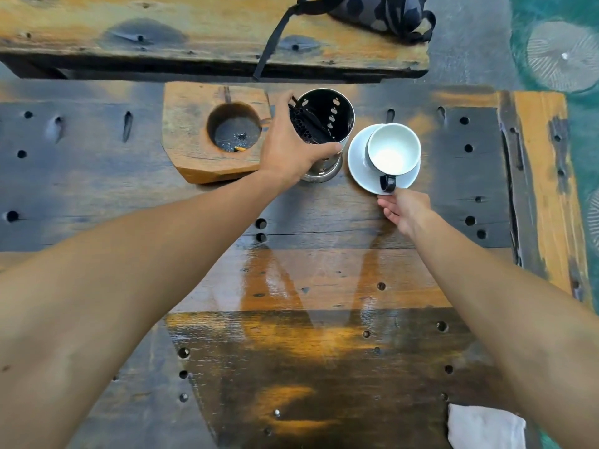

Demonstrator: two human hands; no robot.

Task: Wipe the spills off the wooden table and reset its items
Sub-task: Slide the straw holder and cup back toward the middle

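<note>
Left hand (288,147) wrapped round perforated steel straw holder (324,134), black straws (304,121) inside. Right hand (403,209) pinching rim of round grey saucer (358,160); white-glazed cup (393,149) on it. Beside holder: chunky wooden ashtray (194,140). Weathered, bolt-holed wooden table (308,270), wet sheen mid-plank. White cloth (483,427) at near edge.

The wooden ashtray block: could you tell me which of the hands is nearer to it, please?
Left. The left hand grips the metal straw holder right beside the wooden ashtray block. The right hand is farther away, at the saucer.
</note>
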